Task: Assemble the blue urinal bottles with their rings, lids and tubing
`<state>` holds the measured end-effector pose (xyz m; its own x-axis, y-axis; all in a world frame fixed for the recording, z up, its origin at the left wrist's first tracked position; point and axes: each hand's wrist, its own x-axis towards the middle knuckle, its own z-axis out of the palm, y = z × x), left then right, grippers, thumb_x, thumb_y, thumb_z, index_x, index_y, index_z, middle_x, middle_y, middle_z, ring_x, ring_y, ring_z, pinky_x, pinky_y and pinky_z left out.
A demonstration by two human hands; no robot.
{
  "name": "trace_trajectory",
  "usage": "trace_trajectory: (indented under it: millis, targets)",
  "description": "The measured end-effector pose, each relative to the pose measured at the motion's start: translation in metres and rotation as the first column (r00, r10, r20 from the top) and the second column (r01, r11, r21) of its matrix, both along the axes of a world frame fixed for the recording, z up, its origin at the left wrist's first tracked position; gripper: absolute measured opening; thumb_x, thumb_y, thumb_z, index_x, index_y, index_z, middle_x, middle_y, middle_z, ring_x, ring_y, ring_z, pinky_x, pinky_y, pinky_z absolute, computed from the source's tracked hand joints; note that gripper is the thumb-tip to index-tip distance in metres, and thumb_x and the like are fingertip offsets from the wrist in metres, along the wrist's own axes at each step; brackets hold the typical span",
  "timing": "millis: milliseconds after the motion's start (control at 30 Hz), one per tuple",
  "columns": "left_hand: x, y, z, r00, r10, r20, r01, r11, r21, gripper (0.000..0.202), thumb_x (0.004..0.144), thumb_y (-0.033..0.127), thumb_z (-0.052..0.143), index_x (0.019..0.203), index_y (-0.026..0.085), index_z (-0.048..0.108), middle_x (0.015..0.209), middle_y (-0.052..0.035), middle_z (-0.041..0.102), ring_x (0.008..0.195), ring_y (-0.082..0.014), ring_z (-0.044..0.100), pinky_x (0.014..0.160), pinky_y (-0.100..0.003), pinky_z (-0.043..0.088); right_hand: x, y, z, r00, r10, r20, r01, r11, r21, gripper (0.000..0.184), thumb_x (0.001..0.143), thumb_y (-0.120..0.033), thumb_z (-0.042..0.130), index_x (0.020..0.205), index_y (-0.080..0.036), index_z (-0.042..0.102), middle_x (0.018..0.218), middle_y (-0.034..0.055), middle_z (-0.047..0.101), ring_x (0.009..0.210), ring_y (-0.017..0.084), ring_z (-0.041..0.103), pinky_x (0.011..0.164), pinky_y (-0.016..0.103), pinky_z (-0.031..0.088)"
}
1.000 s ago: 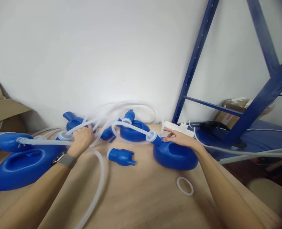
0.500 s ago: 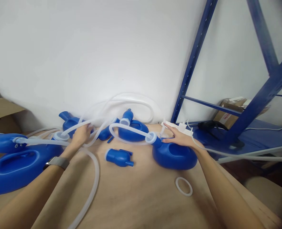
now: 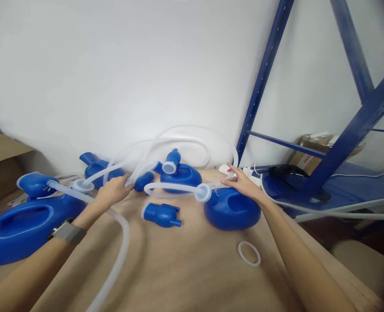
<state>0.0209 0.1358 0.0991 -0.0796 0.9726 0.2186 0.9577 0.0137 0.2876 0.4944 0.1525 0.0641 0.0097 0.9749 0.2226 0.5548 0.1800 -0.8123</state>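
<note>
My left hand is closed on a translucent white plastic tube, at the back left of the wooden table. From there the tube seems to loop along the wall to my right hand, whose thumb and fingers close round it. Below my right hand lies a blue plastic bottle with a moulded handle. Its white-rimmed neck has a coiled tube at it. A small blue spouted cup lies on its side between my arms. A white ring lies flat at front right.
At left, a large blue bottle lies beside a tube that runs to the front edge. More blue bottles stand along the wall. A power strip, a blue metal rack and a cardboard box flank the table.
My left hand has moved right along the back with the tubing. My right hand now closes round the tube above the bottle. The left bottle's blue cup top has swung round.
</note>
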Motion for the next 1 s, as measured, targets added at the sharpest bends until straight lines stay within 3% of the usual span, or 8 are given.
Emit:
trace_trajectory:
  millis: [100, 167, 233, 300, 367, 533, 667, 1000]
  targets:
    - [0.01, -0.016, 0.023, 0.995, 0.009, -0.096, -0.004, 0.999, 0.051, 0.044, 0.096, 0.051, 0.045, 0.094, 0.019, 0.075, 0.104, -0.0215, 0.077, 0.107, -0.0473, 0.07, 0.089, -0.056, 0.053, 0.002, 0.001, -0.003, 1.0, 0.021, -0.019, -0.02, 0.999, 0.031, 0.101, 0.079, -0.05, 0.081, 0.166, -0.035, 0.031, 0.147, 0.0125, 0.048, 0.112, 0.029, 0.075, 0.102, 0.044, 0.061]
    - [0.019, -0.012, 0.039, 0.994, 0.004, -0.109, 0.014, 0.986, 0.163, 0.05, 0.098, 0.054, 0.04, 0.119, 0.02, 0.071, 0.117, -0.0186, 0.075, 0.115, -0.0445, 0.068, 0.095, -0.055, 0.052, 0.002, 0.0, -0.002, 0.999, 0.04, -0.033, -0.039, 0.998, 0.042, 0.103, 0.079, -0.051, 0.081, 0.167, -0.036, 0.029, 0.148, 0.0126, 0.047, 0.114, 0.03, 0.074, 0.104, 0.045, 0.06]
    - [0.027, 0.006, 0.054, 0.998, -0.016, -0.055, 0.029, 0.971, 0.238, 0.065, 0.098, 0.052, 0.042, 0.152, 0.017, 0.048, 0.143, -0.0201, 0.064, 0.133, -0.0426, 0.058, 0.106, -0.055, 0.048, 0.001, 0.0, -0.001, 0.998, 0.043, -0.045, -0.041, 0.998, 0.047, 0.105, 0.079, -0.05, 0.08, 0.167, -0.036, 0.026, 0.149, 0.0131, 0.045, 0.116, 0.031, 0.073, 0.105, 0.045, 0.06]
    - [0.031, 0.034, 0.064, 0.999, -0.041, 0.015, 0.038, 0.989, 0.14, 0.084, 0.095, 0.049, 0.049, 0.163, 0.006, 0.027, 0.161, -0.027, 0.044, 0.15, -0.0407, 0.043, 0.116, -0.052, 0.041, 0.0, -0.001, -0.001, 0.998, 0.032, -0.052, -0.03, 0.998, 0.05, 0.106, 0.08, -0.049, 0.078, 0.169, -0.035, 0.022, 0.15, 0.0138, 0.044, 0.116, 0.031, 0.073, 0.105, 0.046, 0.06]
    - [0.033, 0.061, 0.07, 0.998, -0.035, 0.049, 0.033, 0.999, 0.03, 0.083, 0.092, 0.05, 0.055, 0.158, 0.002, 0.039, 0.157, -0.0306, 0.048, 0.145, -0.043, 0.049, 0.113, -0.052, 0.046, 0.0, -0.001, 0.0, 0.998, 0.03, -0.056, -0.027, 0.998, 0.053, 0.108, 0.081, -0.05, 0.077, 0.17, -0.035, 0.016, 0.151, 0.0142, 0.044, 0.116, 0.031, 0.073, 0.106, 0.047, 0.059]
    - [0.032, 0.097, 0.076, 0.986, -0.126, 0.106, 0.145, 0.969, -0.201, 0.042, 0.094, 0.04, 0.063, 0.129, 0.017, 0.071, 0.137, -0.0136, 0.071, 0.123, -0.0294, 0.069, 0.103, -0.036, 0.055, 0.001, -0.002, -0.002, 0.997, 0.068, -0.044, -0.064, 0.994, 0.084, 0.112, 0.082, -0.053, 0.077, 0.17, -0.038, 0.008, 0.152, 0.0134, 0.043, 0.118, 0.03, 0.072, 0.107, 0.047, 0.057]
    - [0.034, 0.1, 0.076, 0.985, -0.149, 0.086, 0.168, 0.945, -0.282, 0.035, 0.102, 0.038, 0.063, 0.128, 0.015, 0.067, 0.128, -0.0118, 0.072, 0.111, -0.0251, 0.071, 0.099, -0.046, 0.058, 0.002, -0.002, -0.003, 0.997, 0.071, -0.021, -0.069, 0.994, 0.083, 0.112, 0.083, -0.054, 0.076, 0.17, -0.037, 0.008, 0.152, 0.0137, 0.044, 0.119, 0.03, 0.072, 0.104, 0.046, 0.059]
    - [0.075, 0.097, 0.071, 0.961, -0.267, 0.076, 0.276, 0.948, -0.159, 0.039, 0.095, 0.035, 0.073, 0.13, 0.018, 0.067, 0.135, -0.0117, 0.067, 0.126, -0.0305, 0.063, 0.108, -0.054, 0.051, 0.0, -0.004, -0.001, 0.997, 0.076, -0.004, -0.075, 0.993, 0.09, 0.116, 0.083, -0.053, 0.075, 0.17, -0.035, 0.0, 0.156, 0.0152, 0.039, 0.116, 0.029, 0.073, 0.106, 0.047, 0.058]
